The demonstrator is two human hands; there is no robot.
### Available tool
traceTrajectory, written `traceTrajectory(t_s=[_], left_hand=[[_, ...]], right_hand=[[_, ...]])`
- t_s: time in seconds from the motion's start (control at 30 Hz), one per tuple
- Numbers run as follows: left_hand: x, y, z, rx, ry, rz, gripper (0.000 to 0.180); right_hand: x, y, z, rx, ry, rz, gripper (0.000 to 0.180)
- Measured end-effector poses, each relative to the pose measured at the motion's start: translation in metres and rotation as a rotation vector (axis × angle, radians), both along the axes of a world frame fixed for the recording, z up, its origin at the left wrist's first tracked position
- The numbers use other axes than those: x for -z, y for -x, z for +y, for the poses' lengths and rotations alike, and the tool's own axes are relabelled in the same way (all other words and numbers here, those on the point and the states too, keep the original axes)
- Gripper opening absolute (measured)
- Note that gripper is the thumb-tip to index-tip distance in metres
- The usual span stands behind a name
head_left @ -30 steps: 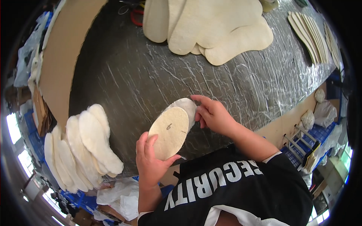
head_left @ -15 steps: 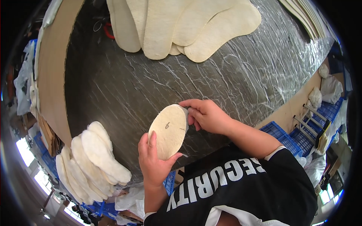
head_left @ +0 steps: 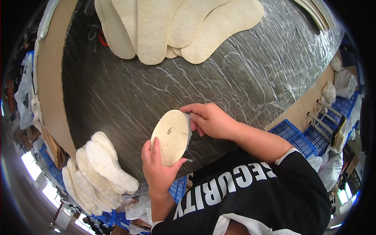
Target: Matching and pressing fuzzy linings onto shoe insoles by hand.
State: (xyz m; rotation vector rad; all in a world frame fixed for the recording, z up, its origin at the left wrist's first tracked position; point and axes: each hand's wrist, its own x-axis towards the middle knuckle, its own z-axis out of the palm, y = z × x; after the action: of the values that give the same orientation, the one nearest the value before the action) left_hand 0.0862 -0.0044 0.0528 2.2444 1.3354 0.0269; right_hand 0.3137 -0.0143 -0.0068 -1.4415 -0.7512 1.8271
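One oval cream felt piece (head_left: 170, 137) is held up over the near part of a dark table (head_left: 121, 94) covered in creased, shiny film. Its long axis runs away from the person, nearly straight up the view, the far end leaning a little to the right and the near end sitting in the left hand (head_left: 158, 172). Its broad marked face is turned up toward the camera, with one small handwritten sign near the middle and one short line by the right edge. Behind that right edge shows one strip of a greyish-white layer (head_left: 188, 129).

The left hand is partly closed around the near end, fingers along the left side and thumb at the lower right, gripping the piece. The right hand (head_left: 213, 121) is half curled: its index finger reaches out to the far edge, and the other fingers bend in beside the greyish layer; whether they pinch it I cannot tell.

At the far side lie at least five large cream insole-shaped pieces (head_left: 154, 35), overlapping, with more edges beneath. One red loop (head_left: 102, 38) pokes out to their left. At the near left are at least five fluffy white insole-shaped pieces (head_left: 103, 156), overlapping. Several curved cream strips (head_left: 319, 15) lie at the far right, too cropped to count.
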Motion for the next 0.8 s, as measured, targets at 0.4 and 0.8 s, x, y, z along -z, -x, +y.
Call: traceTrajectory(t_s=[0.4, 0.8], left_hand=[[0.003, -0.003, -0.002, -0.009, 0.005, 0.071, 0.095], [0.01, -0.004, -0.001, 0.03, -0.015, 0.134, 0.095]], right_hand=[[-0.001, -0.002, 0.002, -0.031, 0.006, 0.008, 0.032], [0.0, -0.007, 0.003, -0.052, -0.007, 0.024, 0.032]])
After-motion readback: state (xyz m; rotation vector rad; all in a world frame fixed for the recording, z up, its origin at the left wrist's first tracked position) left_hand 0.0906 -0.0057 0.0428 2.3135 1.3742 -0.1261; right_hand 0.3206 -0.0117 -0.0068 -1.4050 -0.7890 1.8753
